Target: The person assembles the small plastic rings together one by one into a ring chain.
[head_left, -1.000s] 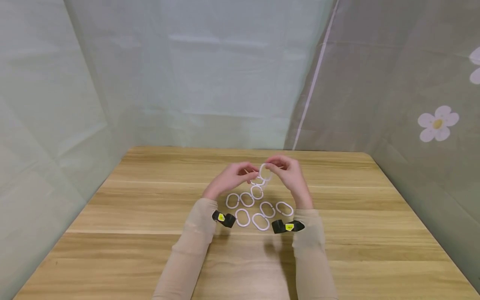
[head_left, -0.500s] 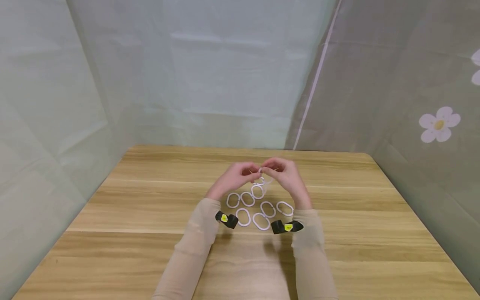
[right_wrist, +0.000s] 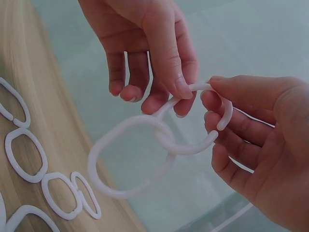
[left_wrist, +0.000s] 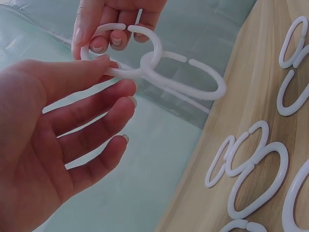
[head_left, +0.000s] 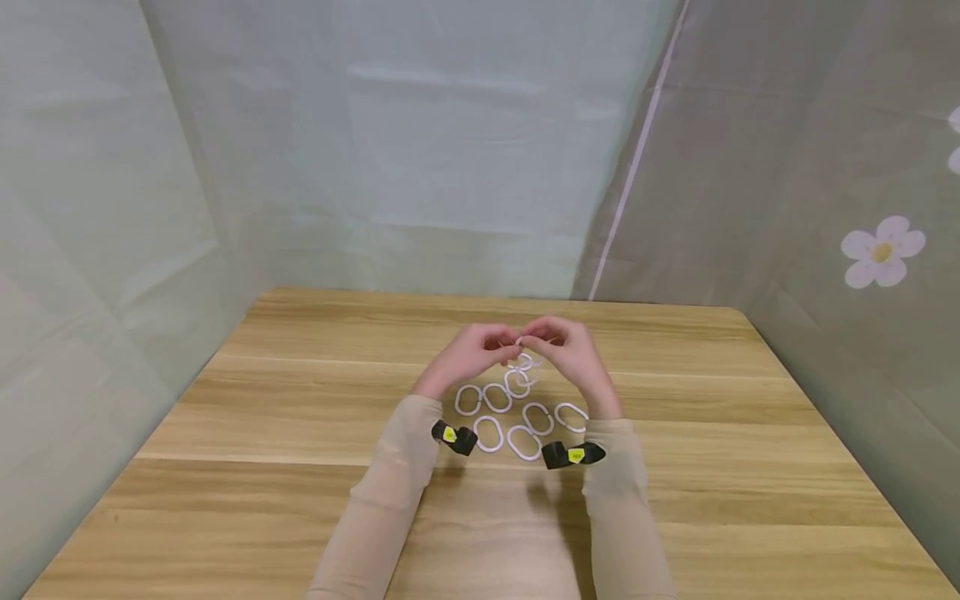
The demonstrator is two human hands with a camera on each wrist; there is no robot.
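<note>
- Split ring (right_wrist: 207, 121), frame centre: your left hand (head_left: 471, 357) and right hand (head_left: 567, 350) pinch it, fingers (right_wrist: 166, 72) clamped, gap spread.
- Hanging ring (right_wrist: 128, 162): threaded on.
- Spare rings (head_left: 517, 417): flat on worktop (head_left: 225, 433) below.

Both hands (head_left: 517, 350) met above the wooden bench (head_left: 300, 417), directly over a cluster of loose white oval plastic rings (head_left: 517, 417) lying between the wrists. Broad bare bench lay open to left, right and front. Pale translucent curtain walls (head_left: 112, 208) closed off the far and lateral edges.
</note>
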